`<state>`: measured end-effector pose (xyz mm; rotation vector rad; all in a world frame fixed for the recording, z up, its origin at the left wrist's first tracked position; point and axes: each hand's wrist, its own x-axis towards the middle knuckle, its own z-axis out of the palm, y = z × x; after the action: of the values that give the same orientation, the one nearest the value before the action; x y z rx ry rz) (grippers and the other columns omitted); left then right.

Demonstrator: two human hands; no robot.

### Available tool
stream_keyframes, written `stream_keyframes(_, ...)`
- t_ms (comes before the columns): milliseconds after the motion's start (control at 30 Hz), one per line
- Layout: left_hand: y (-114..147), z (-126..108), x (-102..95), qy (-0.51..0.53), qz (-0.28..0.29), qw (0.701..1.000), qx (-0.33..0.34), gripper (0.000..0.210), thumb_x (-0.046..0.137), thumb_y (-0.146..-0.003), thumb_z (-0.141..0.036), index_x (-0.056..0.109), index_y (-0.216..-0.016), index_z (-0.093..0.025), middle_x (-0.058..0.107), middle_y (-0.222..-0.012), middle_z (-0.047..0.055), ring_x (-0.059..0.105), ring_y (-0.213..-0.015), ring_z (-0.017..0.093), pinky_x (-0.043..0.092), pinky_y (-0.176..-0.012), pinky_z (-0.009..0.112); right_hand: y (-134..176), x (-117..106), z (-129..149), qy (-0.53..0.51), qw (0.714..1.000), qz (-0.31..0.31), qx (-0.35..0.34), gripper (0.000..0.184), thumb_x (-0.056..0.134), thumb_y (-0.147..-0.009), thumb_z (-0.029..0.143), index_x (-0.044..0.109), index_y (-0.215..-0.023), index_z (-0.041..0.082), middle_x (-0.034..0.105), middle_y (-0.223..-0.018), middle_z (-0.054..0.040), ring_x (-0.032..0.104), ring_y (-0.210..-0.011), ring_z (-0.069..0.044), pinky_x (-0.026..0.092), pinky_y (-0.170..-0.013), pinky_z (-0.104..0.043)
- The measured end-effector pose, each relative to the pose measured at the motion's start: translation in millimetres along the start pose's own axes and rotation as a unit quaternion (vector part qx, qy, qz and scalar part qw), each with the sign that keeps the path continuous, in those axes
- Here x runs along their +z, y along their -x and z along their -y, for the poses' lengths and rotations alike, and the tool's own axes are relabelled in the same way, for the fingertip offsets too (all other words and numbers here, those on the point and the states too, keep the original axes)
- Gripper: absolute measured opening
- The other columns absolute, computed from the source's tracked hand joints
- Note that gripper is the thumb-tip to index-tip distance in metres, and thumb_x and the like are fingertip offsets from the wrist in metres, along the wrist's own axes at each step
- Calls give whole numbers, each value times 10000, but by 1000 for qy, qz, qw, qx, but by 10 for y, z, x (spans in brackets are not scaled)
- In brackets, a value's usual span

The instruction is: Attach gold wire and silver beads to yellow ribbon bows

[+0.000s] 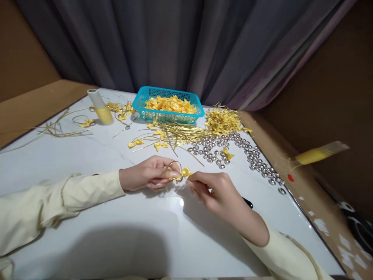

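Near the middle of the white table, both hands meet at a small yellow ribbon bow. My left hand pinches the bow's left side together with a gold cord that curves up in a loop. From the right, my right hand is closed, thumb and forefinger pinching the bow's right end. A small silvery piece shows just under the bow, partly hidden by the fingers. Beyond the hands lie loose yellow bows and a bundle of straight gold cords.
A blue basket holds many yellow bows. Silver beads spread along the right side, beside a heap of finished-looking gold bows. A yellow-and-white tube stands back left; another tube lies right. A black object is partly behind my right wrist.
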<state>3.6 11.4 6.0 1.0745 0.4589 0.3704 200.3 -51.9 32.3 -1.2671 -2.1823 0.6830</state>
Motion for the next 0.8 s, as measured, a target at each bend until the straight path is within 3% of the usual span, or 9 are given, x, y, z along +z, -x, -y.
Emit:
stream_keyframes(167,3,15,14,-42,7,999,-10,223,611,-815,-326,513,-769,-131,405,-455,-88,244,-356,26,157,-345,153,-11,77,-1,-7,999,-30,-16,227,464,-805,75,548,-611,159,566,-503,18,461,-424,-76,319,-466,-182)
stream_keyframes(300,0,32,12,-95,-13,995,-5,243,599,-818,-360,506,-785,-137,416,-468,-87,273,-378,34,196,-367,159,-31,16,-38,12,1000,-16,-14,190,460,-823,76,568,-691,160,591,-549,12,508,-470,-94,351,-484,-190)
stream_keyframes(467,-12,77,27,-240,-1,970,26,218,516,-866,-339,508,-777,-141,473,-495,-60,387,-435,65,315,-449,184,-42,-107,24,14,992,-117,-49,151,444,-898,131,590,-912,168,648,-858,-63,585,-759,-151,441,-680,-261)
stream_keyframes(600,-18,101,30,-273,12,961,42,208,515,-862,-332,483,-756,-156,476,-505,-67,417,-457,72,334,-478,184,-34,-3,63,6,995,-49,-83,111,567,-865,225,585,-773,165,598,-901,-71,558,-850,-177,445,-735,-295)
stream_keyframes(800,-11,64,14,-264,10,964,16,199,510,-870,-317,525,-792,-134,477,-503,-64,411,-447,68,331,-467,179,-39,23,-65,66,996,44,-26,141,623,-797,112,523,-715,166,580,-766,-33,546,-712,-155,430,-605,-252)
